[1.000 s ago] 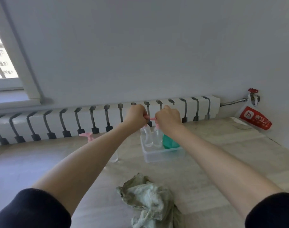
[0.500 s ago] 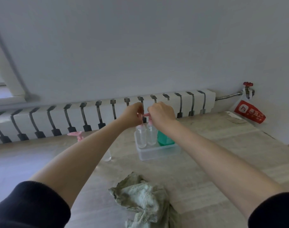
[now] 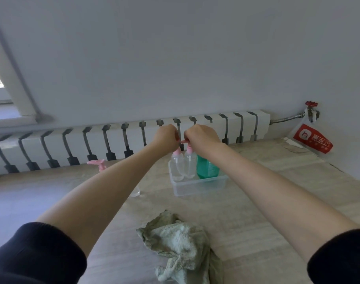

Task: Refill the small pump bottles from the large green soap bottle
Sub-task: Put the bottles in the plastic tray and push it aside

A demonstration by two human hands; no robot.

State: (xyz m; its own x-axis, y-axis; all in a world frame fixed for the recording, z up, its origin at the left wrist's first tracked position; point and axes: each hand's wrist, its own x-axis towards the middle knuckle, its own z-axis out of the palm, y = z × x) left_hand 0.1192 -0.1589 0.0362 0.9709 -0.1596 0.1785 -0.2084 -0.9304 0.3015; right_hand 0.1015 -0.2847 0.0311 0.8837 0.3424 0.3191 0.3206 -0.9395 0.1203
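Observation:
Two small clear pump bottles with pink pump heads stand side by side in a clear plastic tray (image 3: 197, 188): the left bottle (image 3: 177, 167) and the right bottle (image 3: 190, 166). Behind them in the tray stands the large green soap bottle (image 3: 207, 168), its top hidden by my right forearm. My left hand (image 3: 166, 137) grips the pink pump head of the left bottle. My right hand (image 3: 202, 136) grips the pump head of the right bottle. A third small bottle with a pink pump (image 3: 99, 163) stands outside the tray on the left, mostly hidden by my left arm.
A crumpled grey-green cloth (image 3: 181, 245) lies on the wooden surface near me. A white radiator (image 3: 72, 144) runs along the wall behind the tray. A red and white bag (image 3: 312, 140) hangs from a pipe valve at the right.
Both hands have stayed on the pump heads of the two tray bottles. The view has shifted rightward, so the window shows less.

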